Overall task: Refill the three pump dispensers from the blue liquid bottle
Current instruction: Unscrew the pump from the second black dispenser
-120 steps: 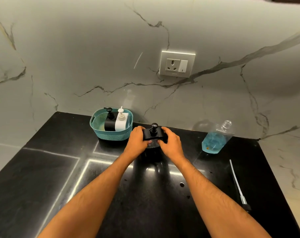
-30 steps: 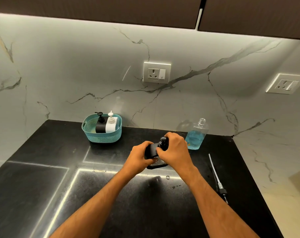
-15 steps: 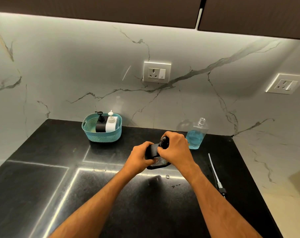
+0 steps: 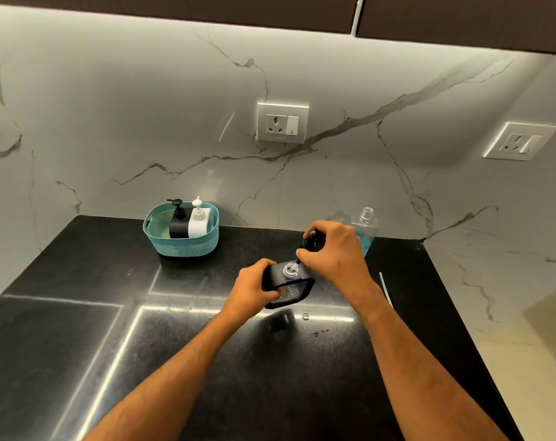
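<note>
Head view, left hand [image 4: 254,289] gripping dispenser [image 4: 291,286], right hand [image 4: 332,253] holding pump [image 4: 313,241]

Lit from a strip under the cabinets [image 4: 174,11], washing the marble wall [image 4: 111,122] in cool white and fading dimmer toward the bottom. Bright streaks of glare across the glossy black surface [image 4: 63,345], with a soft shadow beside the right socket [image 4: 522,141] and dark reflections below the hands [image 4: 334,253]. Wide-angle bending at the edges, wall and surface lines bowed; fairly sharp in the middle, slightly soft and grainy in the dark foreground.
</note>
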`<control>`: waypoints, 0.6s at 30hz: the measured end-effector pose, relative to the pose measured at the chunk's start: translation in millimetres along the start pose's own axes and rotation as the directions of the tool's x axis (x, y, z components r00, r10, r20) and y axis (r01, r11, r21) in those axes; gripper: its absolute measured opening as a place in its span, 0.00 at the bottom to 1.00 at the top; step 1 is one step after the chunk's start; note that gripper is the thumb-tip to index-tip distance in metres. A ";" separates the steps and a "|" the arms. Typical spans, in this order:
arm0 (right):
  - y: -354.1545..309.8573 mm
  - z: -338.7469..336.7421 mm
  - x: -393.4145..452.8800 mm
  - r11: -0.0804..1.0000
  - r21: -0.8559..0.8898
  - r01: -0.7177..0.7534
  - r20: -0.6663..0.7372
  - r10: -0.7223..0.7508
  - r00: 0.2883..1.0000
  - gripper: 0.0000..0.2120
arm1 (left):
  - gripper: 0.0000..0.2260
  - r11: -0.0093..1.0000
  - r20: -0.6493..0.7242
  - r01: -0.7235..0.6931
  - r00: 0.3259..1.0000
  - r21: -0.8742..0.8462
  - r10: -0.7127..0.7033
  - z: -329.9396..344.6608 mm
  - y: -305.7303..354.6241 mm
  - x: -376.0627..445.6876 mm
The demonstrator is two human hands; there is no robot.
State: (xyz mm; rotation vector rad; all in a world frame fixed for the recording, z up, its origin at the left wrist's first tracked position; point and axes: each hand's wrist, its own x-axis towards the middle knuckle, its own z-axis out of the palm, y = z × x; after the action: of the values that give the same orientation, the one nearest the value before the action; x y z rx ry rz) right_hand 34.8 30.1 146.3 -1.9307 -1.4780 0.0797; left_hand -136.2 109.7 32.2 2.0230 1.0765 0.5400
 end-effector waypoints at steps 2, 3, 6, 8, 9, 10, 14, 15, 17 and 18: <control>1.6 -3.4 0.2 1.000 0.006 -0.005 -0.024 0.005 1.000 0.10 | 0.24 1.000 -0.015 0.010 1.000 0.003 -0.010 2.0 -0.4 0.3; 2.3 -5.1 0.0 1.000 0.014 -0.007 -0.037 0.008 0.999 0.10 | 0.23 1.000 -0.023 0.016 1.000 0.004 -0.016 2.8 -0.7 0.5; 4.1 -10.7 -1.0 0.999 0.031 -0.018 -0.073 0.020 0.997 0.10 | 0.23 0.999 -0.038 0.033 0.999 0.005 -0.033 5.5 -1.6 1.7; 5.1 -14.6 -2.5 0.999 0.040 -0.024 -0.087 0.027 0.996 0.11 | 0.23 0.999 -0.043 0.044 0.998 0.007 -0.044 7.0 -2.0 2.6; 6.2 -16.5 -3.5 0.999 0.040 -0.025 -0.091 0.029 0.995 0.12 | 0.23 0.999 -0.045 0.050 0.998 0.008 -0.050 7.9 -1.5 3.0; 7.3 -18.0 -4.3 0.999 0.039 -0.028 -0.093 0.031 0.995 0.12 | 0.23 0.998 -0.048 0.056 0.997 0.006 -0.056 8.8 -1.0 3.5; 13.3 -22.3 -7.7 0.998 0.048 -0.051 -0.109 0.056 0.992 0.13 | 0.22 0.997 -0.064 0.080 0.995 -0.022 -0.081 13.4 3.2 5.1; 15.3 -23.3 -9.0 0.997 0.047 -0.054 -0.122 0.059 0.991 0.13 | 0.22 0.996 -0.071 0.081 0.994 -0.027 -0.083 14.7 4.0 5.3; 20.9 -24.6 -11.7 0.997 0.046 -0.068 -0.147 0.074 0.986 0.13 | 0.21 0.996 -0.092 0.087 0.992 -0.033 -0.089 17.5 4.8 5.5; 24.4 -24.6 -13.3 0.996 0.044 -0.078 -0.160 0.084 0.984 0.13 | 0.21 0.995 -0.106 0.090 0.990 -0.031 -0.093 18.7 5.1 5.3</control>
State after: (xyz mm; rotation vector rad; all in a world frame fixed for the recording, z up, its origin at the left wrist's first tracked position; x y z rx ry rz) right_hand 61.1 4.1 146.8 -1.9191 -1.2830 -0.0122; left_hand -118.3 104.3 24.8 1.9297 1.2142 0.6171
